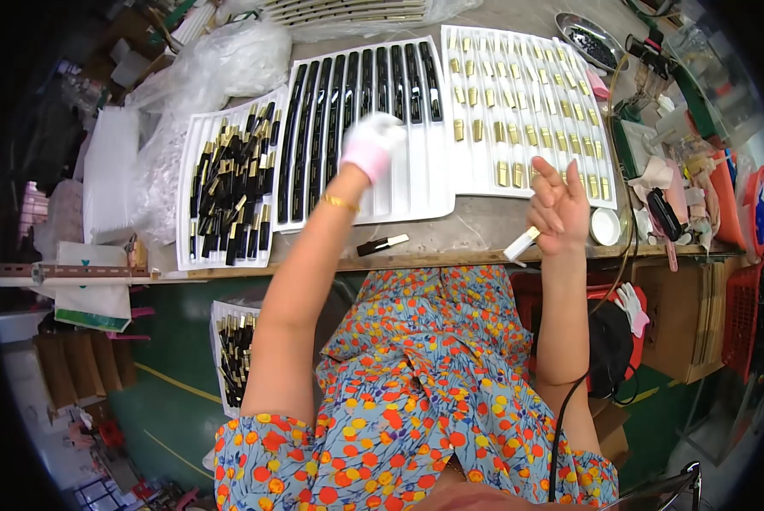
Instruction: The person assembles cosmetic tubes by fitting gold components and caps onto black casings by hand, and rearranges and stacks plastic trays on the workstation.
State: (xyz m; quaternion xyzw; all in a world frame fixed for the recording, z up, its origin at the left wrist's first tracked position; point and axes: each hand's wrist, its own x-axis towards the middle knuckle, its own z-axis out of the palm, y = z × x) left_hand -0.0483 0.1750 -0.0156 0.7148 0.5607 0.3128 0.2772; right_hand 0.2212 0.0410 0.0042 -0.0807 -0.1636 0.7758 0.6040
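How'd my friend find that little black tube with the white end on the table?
On the grey table, look for the wide white plastic tray with rows of long black tubes. Between it and the table's front edge lies a small black tube with a white end. Unlike the other black tubes, it lies alone on the bare tabletop, outside any tray.

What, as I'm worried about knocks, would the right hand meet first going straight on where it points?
Just beyond the right hand, probably the gold pieces in the white tray; its height above them is unclear.
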